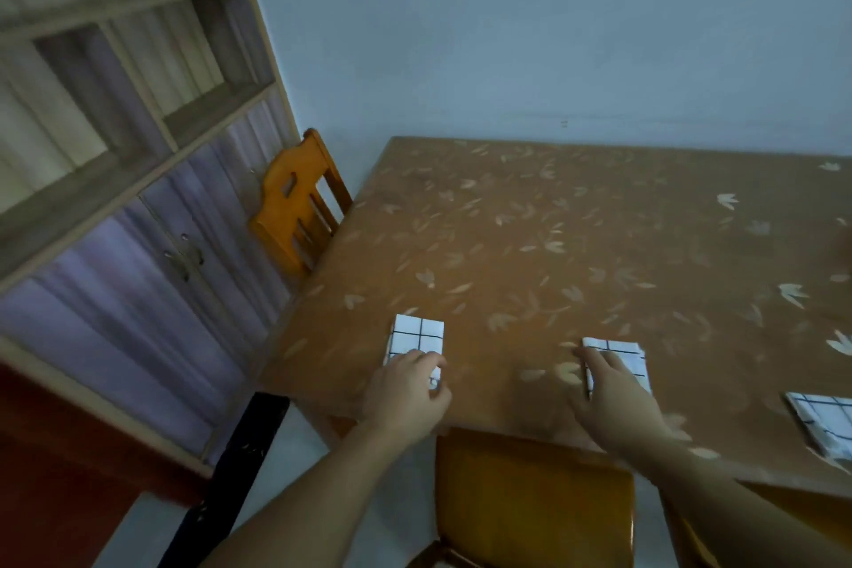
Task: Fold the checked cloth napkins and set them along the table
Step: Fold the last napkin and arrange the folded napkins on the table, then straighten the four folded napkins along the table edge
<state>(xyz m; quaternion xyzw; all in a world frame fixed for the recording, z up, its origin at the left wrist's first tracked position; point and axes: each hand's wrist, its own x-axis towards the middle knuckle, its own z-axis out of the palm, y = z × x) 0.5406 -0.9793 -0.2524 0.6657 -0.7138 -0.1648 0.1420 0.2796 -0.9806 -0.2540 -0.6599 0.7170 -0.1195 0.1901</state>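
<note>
Head view: leaf-patterned brown table (pixel 576 244) (pale wall behind), left hand (pixel 405 387) and right hand (pixel 613 387) flat on folded napkins (pixel 419 332).

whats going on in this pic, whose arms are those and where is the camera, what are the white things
There is no machine here. The one picture comes from a wide-angle camera worn on a person's head, looking forward and down at their own bare arms. The left hand rests on one folded white checked cloth napkin, and the right hand rests on a second folded napkin. Whether either has a real grip is unclear. Both lie near the front edge of the brown leaf-patterned table. A third checked napkin lies untouched at the far right. Orange wooden chairs stand at the table.
</note>
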